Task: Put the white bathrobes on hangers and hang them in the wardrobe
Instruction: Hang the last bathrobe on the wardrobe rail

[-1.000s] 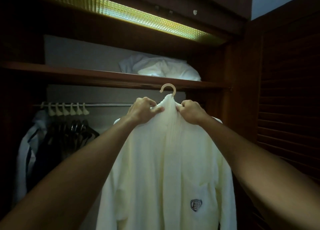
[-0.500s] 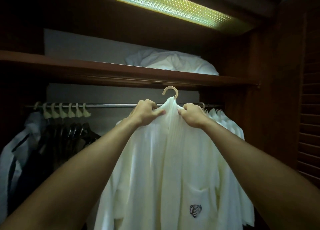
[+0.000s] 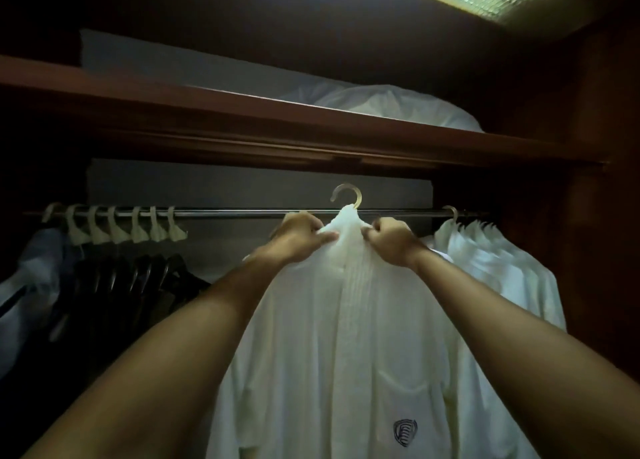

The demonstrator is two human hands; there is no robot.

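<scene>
- White bathrobe point(image 3: 346, 337): collar pinched by left hand point(image 3: 300, 234) and right hand point(image 3: 390, 240).
- Hanger hook point(image 3: 347, 195) at 12 o'clock from hands, just above the rail point(image 3: 242, 212), not yet on it.

My arms reach up and out, close together. My left grip point(image 3: 302, 230) and right grip point(image 3: 390, 235) each pinch cloth.

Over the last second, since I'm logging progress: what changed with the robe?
Both hands carried the bathrobe closer to the rail; its hanger hook now rises above the rail, not yet hooked. Left hand and right hand keep their grip at the collar. Hung robes unchanged.
</scene>
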